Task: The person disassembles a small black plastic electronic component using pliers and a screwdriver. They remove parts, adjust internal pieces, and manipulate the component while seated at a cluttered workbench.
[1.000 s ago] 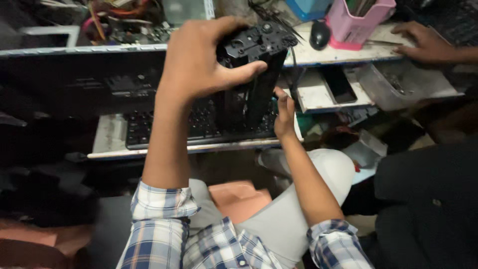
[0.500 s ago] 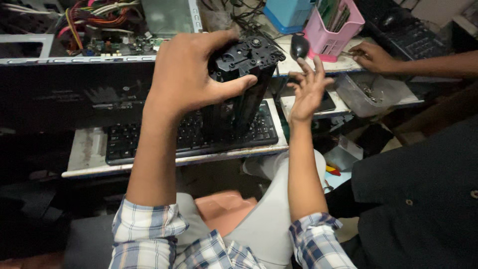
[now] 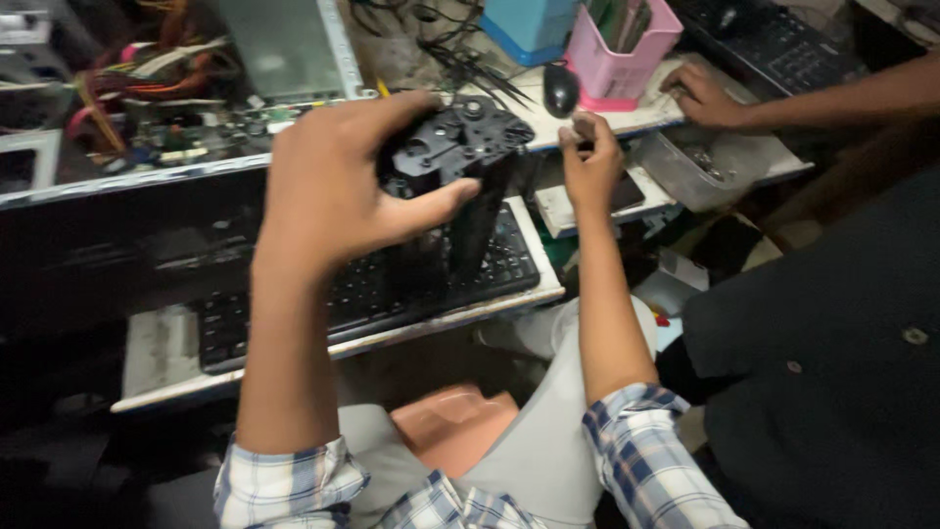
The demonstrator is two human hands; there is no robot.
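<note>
Left hand: the left hand (image 3: 328, 191) is gripping a black plastic device (image 3: 452, 171), thumb pressing on its near side and the fingers wrapping over its top, clamped on it.
Device position: the black plastic device is being held up on end in the air, above the keyboard (image 3: 362, 294) and in front of the desk edge.
Right hand: the right hand (image 3: 590, 162) is hovering just beside the device, on its right; the fingers are curling loosely together, and I cannot tell whether they are pinching anything.
Below: the keyboard is lying on a pull-out tray (image 3: 157, 358), partly hidden by the left forearm and the device.
Behind: an open computer case (image 3: 176, 108) with coloured wires is sitting at the left of the desk; a black mouse (image 3: 560, 88), a pink pen holder (image 3: 622, 49) and a blue box (image 3: 529, 24) are standing further right.
Near the right hand: a dark phone (image 3: 627, 191) is lying on a lower shelf just under it.
Co-worker: another person's hand (image 3: 703, 96) is resting on the desk edge, close to a grey tray (image 3: 700, 167).
</note>
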